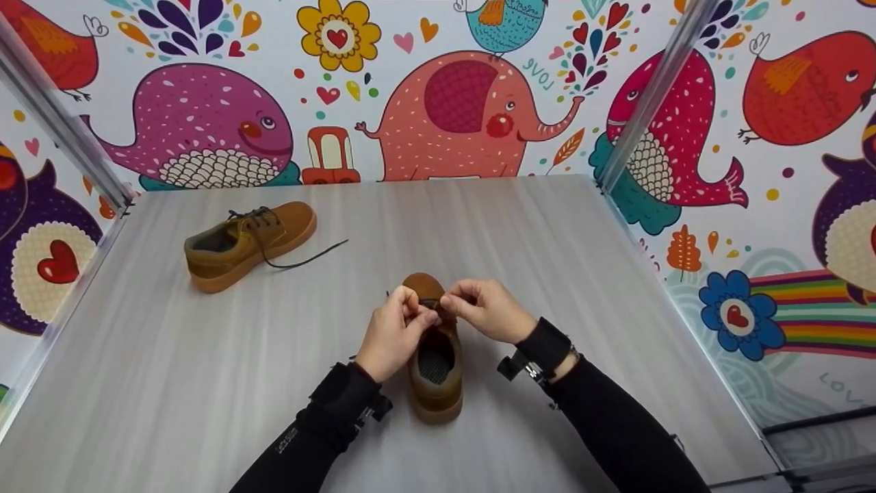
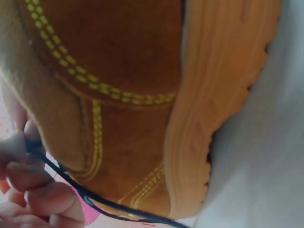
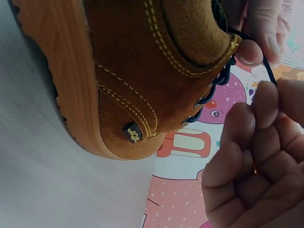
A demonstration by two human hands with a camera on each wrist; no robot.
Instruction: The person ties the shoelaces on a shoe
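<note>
A brown suede shoe [image 1: 436, 404] stands upright on the table, its toe pointing away from me. Over its lacing my left hand [image 1: 391, 335] pinches a dark shoelace [image 2: 121, 207] near the top eyelets. From the other side my right hand [image 1: 494, 312] pinches the lace between thumb and forefinger. A short stretch of lace [image 3: 270, 72] runs taut between the two hands in the right wrist view. Along the front, the lace crosses through several eyelets. Fingers hide part of the lacing in the head view.
A matching brown shoe [image 1: 287, 222] lies further back on the left, with a loose lace end [image 1: 311, 260] trailing right on the grey table [image 1: 547, 239]. Printed wall panels [image 1: 445, 137] with cartoon animals border the table's back and sides.
</note>
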